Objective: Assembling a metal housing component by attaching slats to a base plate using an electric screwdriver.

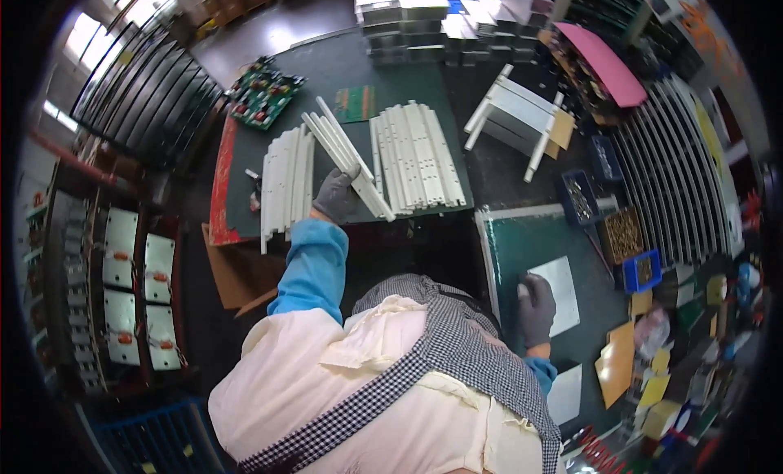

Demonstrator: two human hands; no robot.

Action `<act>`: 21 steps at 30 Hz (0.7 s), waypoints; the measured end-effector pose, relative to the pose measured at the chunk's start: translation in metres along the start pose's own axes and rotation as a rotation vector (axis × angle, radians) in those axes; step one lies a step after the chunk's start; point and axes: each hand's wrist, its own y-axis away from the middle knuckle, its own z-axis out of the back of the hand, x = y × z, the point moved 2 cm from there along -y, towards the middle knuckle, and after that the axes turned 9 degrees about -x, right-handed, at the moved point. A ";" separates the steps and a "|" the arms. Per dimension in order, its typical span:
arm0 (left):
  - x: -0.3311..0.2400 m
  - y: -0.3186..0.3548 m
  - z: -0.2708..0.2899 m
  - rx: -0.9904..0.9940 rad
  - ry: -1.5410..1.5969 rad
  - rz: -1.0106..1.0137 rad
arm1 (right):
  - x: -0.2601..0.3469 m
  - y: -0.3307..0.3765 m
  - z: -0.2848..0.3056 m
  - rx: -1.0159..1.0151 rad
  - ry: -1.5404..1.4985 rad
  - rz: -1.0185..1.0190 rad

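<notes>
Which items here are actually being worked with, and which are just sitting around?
In hand:
- left hand gripping a bundle of white strips
- right hand resting on a white panel on the green mat
- rows of white strips beside the bundle

Lying about:
- green circuit boards
- pink sheet
- blue parts bins
- stacked grey boxes

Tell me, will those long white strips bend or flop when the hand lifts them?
Probably not. The white strips in the left hand stick out straight past it without sagging, so they look stiff. Several lift in one hand, so they seem light. Their smooth faces might slide apart.
</notes>
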 end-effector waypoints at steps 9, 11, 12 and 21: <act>0.065 0.069 -0.217 1.069 -1.107 -0.005 | 0.003 0.008 0.028 -0.042 -0.965 -0.291; 0.101 0.098 -0.269 1.418 -1.355 -0.225 | 0.008 0.009 0.043 -0.145 -1.200 -0.260; 0.116 0.122 -0.295 1.534 -1.520 -0.421 | 0.011 0.014 0.057 -0.183 -1.261 -0.258; 0.216 0.174 -0.379 1.377 -1.046 -0.993 | 0.009 0.068 0.130 -0.666 -0.565 0.187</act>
